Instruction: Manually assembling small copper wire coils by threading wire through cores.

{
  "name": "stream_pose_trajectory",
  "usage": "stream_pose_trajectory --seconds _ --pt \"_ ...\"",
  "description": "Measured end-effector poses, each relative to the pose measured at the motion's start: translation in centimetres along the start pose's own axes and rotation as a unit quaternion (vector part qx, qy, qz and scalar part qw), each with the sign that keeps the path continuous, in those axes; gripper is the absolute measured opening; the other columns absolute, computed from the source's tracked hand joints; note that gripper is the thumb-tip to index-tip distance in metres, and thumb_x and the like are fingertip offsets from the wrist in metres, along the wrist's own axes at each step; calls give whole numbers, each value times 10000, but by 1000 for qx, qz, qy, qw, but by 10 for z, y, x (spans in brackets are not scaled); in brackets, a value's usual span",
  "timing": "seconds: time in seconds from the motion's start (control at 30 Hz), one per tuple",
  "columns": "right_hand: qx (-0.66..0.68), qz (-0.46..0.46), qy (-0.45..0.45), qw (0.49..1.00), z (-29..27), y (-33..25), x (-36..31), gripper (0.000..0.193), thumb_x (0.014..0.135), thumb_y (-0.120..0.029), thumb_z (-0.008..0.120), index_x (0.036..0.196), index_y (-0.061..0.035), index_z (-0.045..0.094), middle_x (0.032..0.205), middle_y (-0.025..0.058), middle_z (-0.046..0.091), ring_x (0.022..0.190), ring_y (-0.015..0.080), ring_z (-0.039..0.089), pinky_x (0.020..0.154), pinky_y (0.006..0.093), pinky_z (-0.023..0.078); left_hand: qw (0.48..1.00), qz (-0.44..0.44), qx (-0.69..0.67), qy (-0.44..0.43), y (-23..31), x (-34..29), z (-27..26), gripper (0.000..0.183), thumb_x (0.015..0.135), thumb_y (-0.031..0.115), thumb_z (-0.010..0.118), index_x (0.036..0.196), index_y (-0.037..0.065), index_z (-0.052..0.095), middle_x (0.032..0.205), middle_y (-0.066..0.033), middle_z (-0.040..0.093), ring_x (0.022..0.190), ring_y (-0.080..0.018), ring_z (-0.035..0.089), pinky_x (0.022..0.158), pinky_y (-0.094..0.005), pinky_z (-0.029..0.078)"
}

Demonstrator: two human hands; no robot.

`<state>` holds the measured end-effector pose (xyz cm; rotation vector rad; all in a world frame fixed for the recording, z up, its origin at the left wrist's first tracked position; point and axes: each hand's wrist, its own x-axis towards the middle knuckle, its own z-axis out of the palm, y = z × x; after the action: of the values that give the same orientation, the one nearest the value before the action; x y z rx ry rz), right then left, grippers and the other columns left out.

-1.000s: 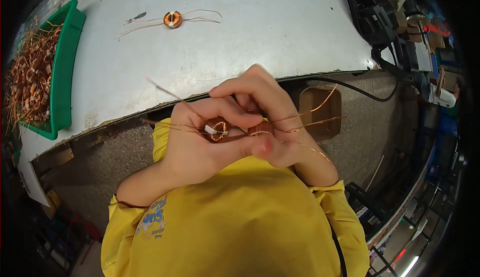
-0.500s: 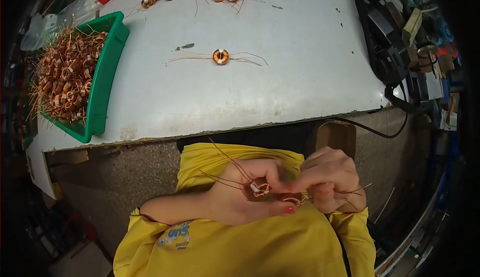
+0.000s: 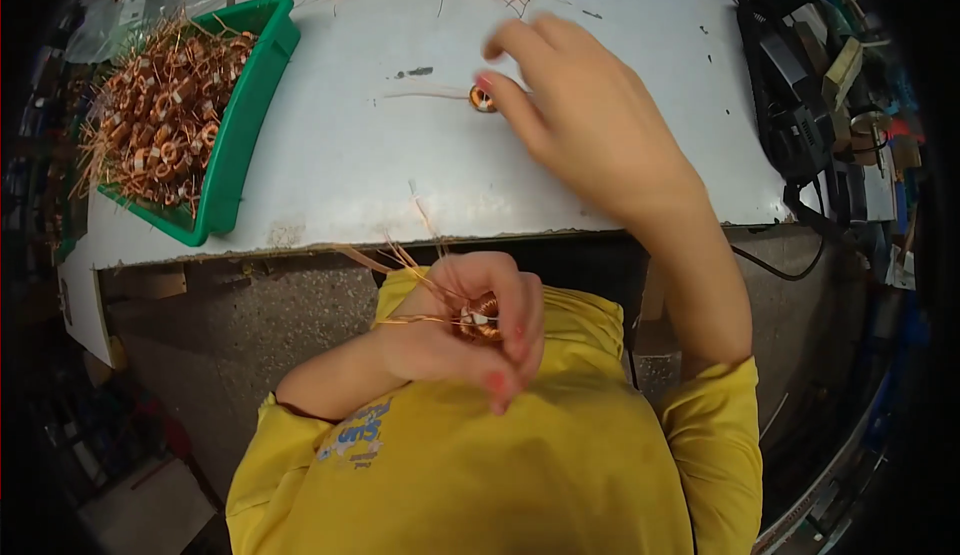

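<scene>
The right hand [image 3: 585, 125] has left the coil [image 3: 481, 317], now pinched in the left hand [image 3: 455, 340] grip alone, and reaches, fingers spread, onto the bench [image 3: 330, 165], touching another coil [image 3: 483, 100]

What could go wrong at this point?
The right hand reaches for the lone coil on the table; its fingertip could push the coil away. The left hand holds another coil over the lap, where its loose wires could snag or bend.
</scene>
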<state>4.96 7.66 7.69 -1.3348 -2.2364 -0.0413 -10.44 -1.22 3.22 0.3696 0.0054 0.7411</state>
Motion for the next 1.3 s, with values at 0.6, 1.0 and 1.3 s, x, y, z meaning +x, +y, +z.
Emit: stream_pose_trajectory --seconds 0.6,1.0,1.3 --pt "-35 34 -207 977 2 -15 -20 188 778 -98 570 937 -1 545 801 119 554 667 214 529 624 312 442 991 56 -10 125 17 4 -24 103 809 79 626 831 -13 585 612 -111 584 498 -145 574 353 -192 411" --pt "207 122 -78 968 -29 -4 -58 196 721 59 576 900 -8 534 805 53 537 674 140 495 591 237 420 944 49 133 298 2 22 -5 143 807 68 623 911 -19 579 779 -147 625 605 -148 616 346 -152 420" --pt "432 219 -22 874 -50 -16 -76 220 687 85 616 879 0 550 820 25 527 690 76 461 599 170 401 965 63 85 241 -9 35 3 224 804 0 588 1018 -36 531 979 -190 601 734 -188 636 402 -178 507"
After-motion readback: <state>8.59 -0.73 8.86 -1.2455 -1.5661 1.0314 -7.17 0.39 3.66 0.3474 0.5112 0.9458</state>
